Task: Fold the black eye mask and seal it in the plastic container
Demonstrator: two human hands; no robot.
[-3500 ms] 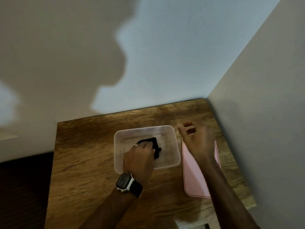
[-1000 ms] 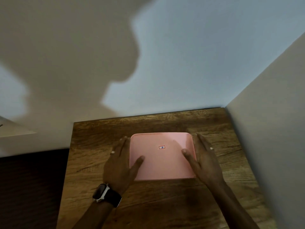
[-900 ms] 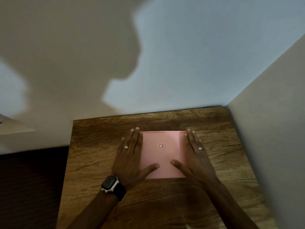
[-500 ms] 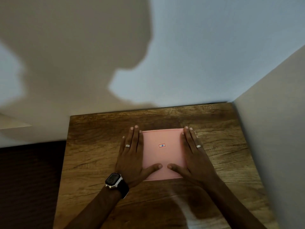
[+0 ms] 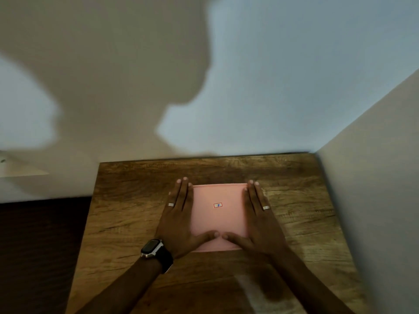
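- Lid (image 5: pixel 217 219), pink, lies on the plastic container mid-tabletop (image 5: pixel 127 214)
- Left hand (image 5: pixel 179 220) and right hand (image 5: pixel 260 223) rest flat along its side edges, fingers released and straight, grasping nothing
- Uneven pressure could leave one corner unsealed
- Container body and eye mask are hidden beneath the lid

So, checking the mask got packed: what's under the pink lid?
The pink lid and both hands, left hand and right hand, cover everything beneath; neither container nor mask is visible.
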